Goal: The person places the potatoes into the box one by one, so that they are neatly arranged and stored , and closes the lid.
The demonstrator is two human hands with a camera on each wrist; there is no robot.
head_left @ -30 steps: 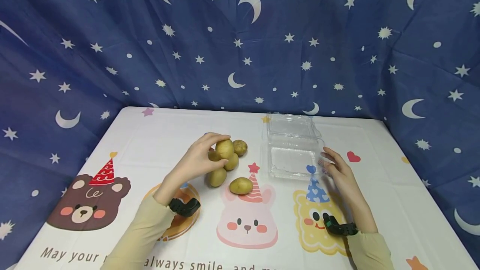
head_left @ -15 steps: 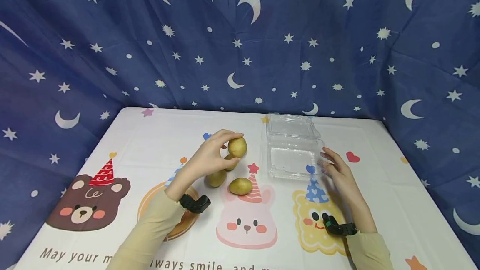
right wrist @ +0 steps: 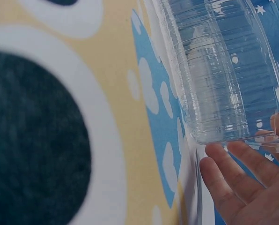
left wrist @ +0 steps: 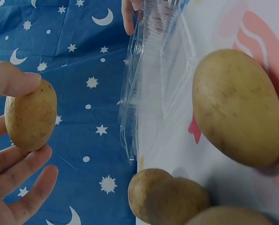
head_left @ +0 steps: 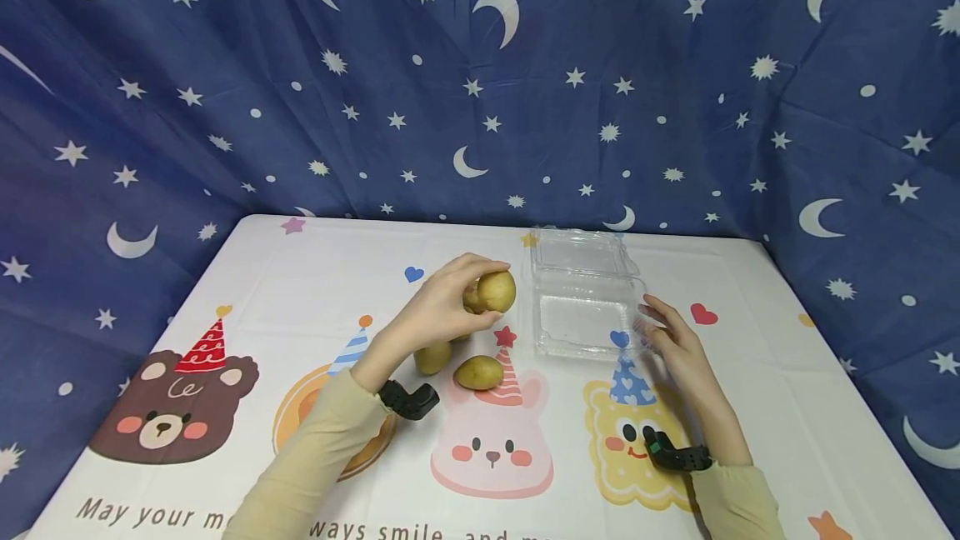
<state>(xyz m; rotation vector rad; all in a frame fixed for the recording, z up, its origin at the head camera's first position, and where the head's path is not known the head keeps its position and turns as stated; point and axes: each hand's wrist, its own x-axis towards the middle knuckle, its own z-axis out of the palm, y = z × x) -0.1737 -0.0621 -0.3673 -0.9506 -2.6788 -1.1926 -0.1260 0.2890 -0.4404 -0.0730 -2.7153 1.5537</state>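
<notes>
- The table (head_left: 825, 373) is spread with a white cloth (head_left: 330, 252), its two far corners rounded.
- A bear print (head_left: 161, 423) sits by the left edge; a round orange print (head_left: 292, 407), a pink rabbit print (head_left: 492, 457) and a yellow biscuit print (head_left: 607, 473) follow towards the right edge, and lettering (head_left: 120, 511) runs along the near side.
- Four potatoes (head_left: 478, 373) lie around the middle: one alone on the rabbit's hat, one just left of it, two partly hidden towards the far edge.
- A clear plastic container (head_left: 581, 323) stands open right of the middle, its lid (head_left: 581, 252) flopped back near the far edge.
</notes>
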